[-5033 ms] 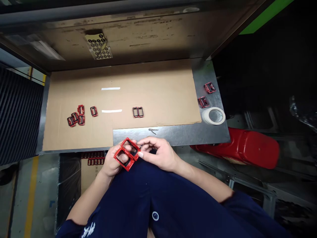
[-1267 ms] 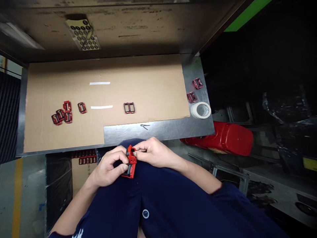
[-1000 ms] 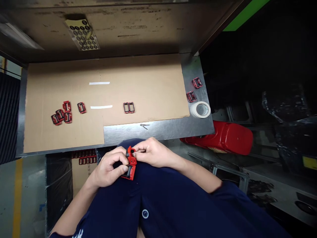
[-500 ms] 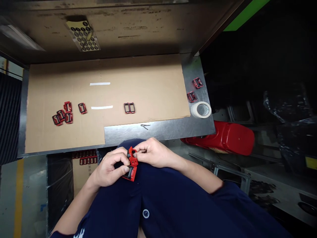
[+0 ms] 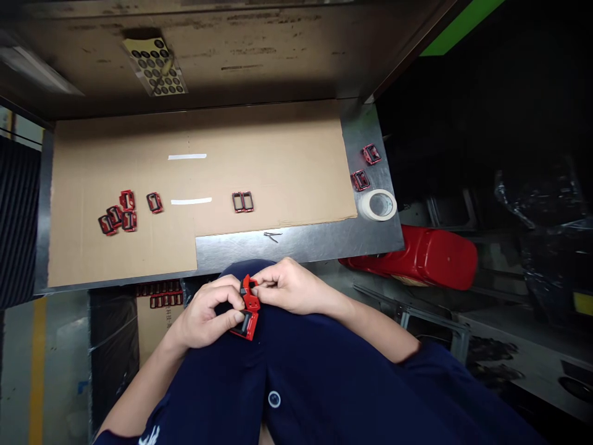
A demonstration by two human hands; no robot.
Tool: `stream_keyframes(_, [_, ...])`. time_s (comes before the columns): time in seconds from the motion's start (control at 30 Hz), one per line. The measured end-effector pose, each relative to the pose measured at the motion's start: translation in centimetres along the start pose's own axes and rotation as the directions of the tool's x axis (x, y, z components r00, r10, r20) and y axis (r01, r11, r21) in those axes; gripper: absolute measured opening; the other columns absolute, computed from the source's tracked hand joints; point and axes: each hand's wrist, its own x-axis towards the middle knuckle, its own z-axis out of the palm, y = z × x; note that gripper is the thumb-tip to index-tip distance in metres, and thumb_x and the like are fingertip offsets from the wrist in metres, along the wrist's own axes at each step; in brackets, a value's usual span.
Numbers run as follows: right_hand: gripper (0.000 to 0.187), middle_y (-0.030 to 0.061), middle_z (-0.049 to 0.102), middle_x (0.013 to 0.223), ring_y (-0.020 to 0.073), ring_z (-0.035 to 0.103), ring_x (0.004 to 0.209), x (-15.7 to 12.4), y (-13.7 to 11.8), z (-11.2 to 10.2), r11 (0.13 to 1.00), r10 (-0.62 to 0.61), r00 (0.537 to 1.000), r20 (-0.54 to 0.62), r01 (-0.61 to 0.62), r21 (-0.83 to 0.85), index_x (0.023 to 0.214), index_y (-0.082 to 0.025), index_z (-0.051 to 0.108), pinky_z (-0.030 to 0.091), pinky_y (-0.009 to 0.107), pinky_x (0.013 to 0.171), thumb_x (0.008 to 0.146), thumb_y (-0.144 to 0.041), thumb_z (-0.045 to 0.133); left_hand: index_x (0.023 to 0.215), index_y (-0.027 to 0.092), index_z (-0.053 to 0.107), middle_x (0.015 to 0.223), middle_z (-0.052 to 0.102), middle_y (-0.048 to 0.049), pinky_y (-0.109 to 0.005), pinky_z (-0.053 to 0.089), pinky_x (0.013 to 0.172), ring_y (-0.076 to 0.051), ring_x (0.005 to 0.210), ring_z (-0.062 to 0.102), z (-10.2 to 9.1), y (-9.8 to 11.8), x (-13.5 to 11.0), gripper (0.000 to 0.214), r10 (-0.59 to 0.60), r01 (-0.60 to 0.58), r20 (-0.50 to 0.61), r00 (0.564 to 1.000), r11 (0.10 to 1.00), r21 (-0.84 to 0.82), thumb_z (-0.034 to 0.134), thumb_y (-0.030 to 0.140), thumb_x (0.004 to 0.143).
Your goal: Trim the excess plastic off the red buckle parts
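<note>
Surface: bare metal [image 5: 306,243] is showing along the near and right edges, while cardboard [image 5: 287,142] is covering most of the rest.
Left hand: this hand [image 5: 208,312] is gripping the black side of a red double frame [image 5: 251,303] between thumb and curled fingers.
Right hand: thumb and forefinger of the right hand [image 5: 285,285] are pinching the same piece at its upper right edge; the fingertips are partly hiding the contact.
Double frame: it is tilting on its side, staying off the surface, in front of the dark blue clothing [image 5: 301,371].
Cardboard centre: two slim frames [image 5: 243,202] are standing side by side, touching.
Cardboard left: four red-and-black frames [image 5: 117,216] are clustering together, with a single frame [image 5: 158,203] lying near them.
Near metal strip: a small metal tool [image 5: 272,235] is resting with its arms spread.
Right end: two more frames [image 5: 366,167] are lying near a tape roll [image 5: 366,205].
Floor: a red container [image 5: 445,258] is sitting beyond the surface's right end.
</note>
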Motion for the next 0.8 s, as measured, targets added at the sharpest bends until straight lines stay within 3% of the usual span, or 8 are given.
stream_keyframes(0.17, [0.020, -0.0072, 0.042, 0.061, 0.0060, 0.031, 0.055, -0.2, 0.3, -1.0, 0.995, -0.093, 0.991, 0.092, 0.094, -0.012, 0.089, -0.014, 0.075, 0.025, 0.021, 0.052, 0.090, -0.020, 0.056, 0.083, 0.017, 0.062, 0.083, 0.062, -0.0044, -0.027, 0.048, 0.073, -0.015, 0.079, 0.059, -0.1, 0.0, 0.2, 0.017, -0.003, 0.003, 0.007, 1.000, 1.000, -0.003, 0.061, 0.028, 0.096])
stream_keyframes(0.3, [0.020, -0.0073, 0.039, 0.062, 0.0063, 0.029, 0.055, -0.2, 0.3, -1.0, 0.998, -0.064, 0.991, 0.119, 0.062, 0.019, 0.091, -0.014, 0.074, 0.024, 0.021, 0.050, 0.088, -0.017, 0.055, 0.082, 0.017, 0.062, 0.081, 0.062, -0.0051, -0.027, 0.048, 0.072, -0.016, 0.078, 0.059, -0.1, 0.1, 0.2, 0.019, 0.006, -0.006, 0.010, 1.000, 1.000, 0.003, 0.061, 0.030, 0.096])
stream_keyframes(0.43, [0.022, -0.0063, 0.042, 0.061, 0.0069, 0.032, 0.055, -0.1, 0.2, -0.7, 0.998, -0.055, 0.996, 0.068, 0.056, -0.012, 0.086, -0.014, 0.073, 0.026, 0.021, 0.052, 0.092, -0.025, 0.056, 0.081, 0.017, 0.062, 0.080, 0.062, -0.0046, -0.027, 0.048, 0.071, -0.015, 0.076, 0.058, -0.1, 0.2, 0.3, 0.020, 0.004, -0.004, 0.005, 1.000, 1.000, 0.008, 0.061, 0.031, 0.096])
stream_keyframes(0.53, [0.021, -0.0066, 0.042, 0.060, 0.0066, 0.031, 0.054, -0.1, 0.3, -1.1, 0.992, -0.111, 0.988, 0.105, 0.116, -0.047, 0.085, -0.014, 0.073, 0.025, 0.021, 0.052, 0.092, -0.021, 0.054, 0.082, 0.017, 0.062, 0.080, 0.062, -0.0049, -0.027, 0.048, 0.071, -0.016, 0.076, 0.059, -0.1, 0.2, 0.4, 0.020, -0.005, 0.005, 0.017, 1.000, 1.000, -0.001, 0.061, 0.031, 0.096])
stream_keyframes(0.7, [0.025, -0.0029, 0.061, 0.072, 0.0075, 0.044, 0.057, -0.1, 0.5, -1.7, 0.987, -0.153, 0.974, 0.168, 0.160, -0.030, 0.099, -0.014, 0.075, 0.033, 0.020, 0.057, 0.091, -0.015, 0.051, 0.082, 0.017, 0.062, 0.081, 0.062, -0.0043, -0.026, 0.048, 0.071, -0.015, 0.076, 0.058, -0.2, 0.2, 0.4, 0.019, -0.004, 0.004, 0.023, 1.000, 1.000, -0.004, 0.061, 0.030, 0.096])
stream_keyframes(0.8, [0.023, -0.0049, 0.055, 0.064, 0.0073, 0.038, 0.054, -0.1, 0.3, -1.5, 0.989, -0.118, 0.983, 0.141, 0.129, -0.066, 0.097, -0.014, 0.075, 0.030, 0.021, 0.055, 0.091, -0.017, 0.053, 0.082, 0.017, 0.062, 0.080, 0.061, -0.0042, -0.026, 0.047, 0.071, -0.015, 0.076, 0.058, -0.2, 0.3, 0.5, 0.020, -0.003, 0.002, 0.020, 1.000, 1.000, 0.010, 0.061, 0.030, 0.096])
